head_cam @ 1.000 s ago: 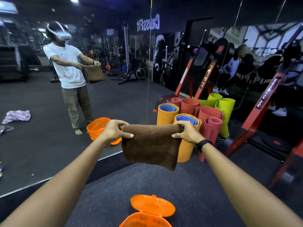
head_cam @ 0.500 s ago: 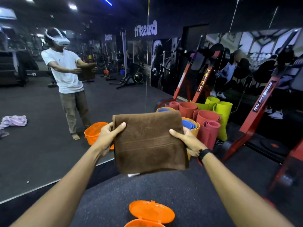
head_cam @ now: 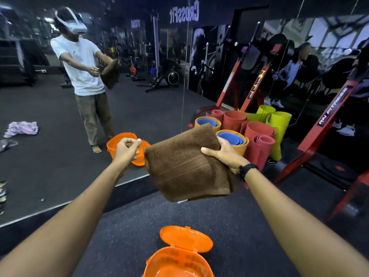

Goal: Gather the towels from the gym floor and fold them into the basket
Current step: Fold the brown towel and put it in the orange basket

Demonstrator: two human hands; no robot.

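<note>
Above dark gym floor (head_cam: 229,226), wall mirror (head_cam: 50,166)

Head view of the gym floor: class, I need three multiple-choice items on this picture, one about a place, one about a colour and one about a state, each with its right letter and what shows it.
1. Where is the orange basket?
A. On the floor below the hands
B. On the rolled mats
C. In the left hand

2. What colour is the folded towel?
A. Lilac
B. Brown
C. White

3. What is the state of the left hand?
A. Gripping the towel
B. Pressed flat on the basket lid
C. Off the towel, fingers curled, holding nothing

Answers:
1 A: the basket stands at the bottom edge of the picture on the dark floor, its lid swung open.
2 B: the towel gripped by the right hand is brown throughout.
3 C: the left hand sits beside the towel with a gap between them.
</note>
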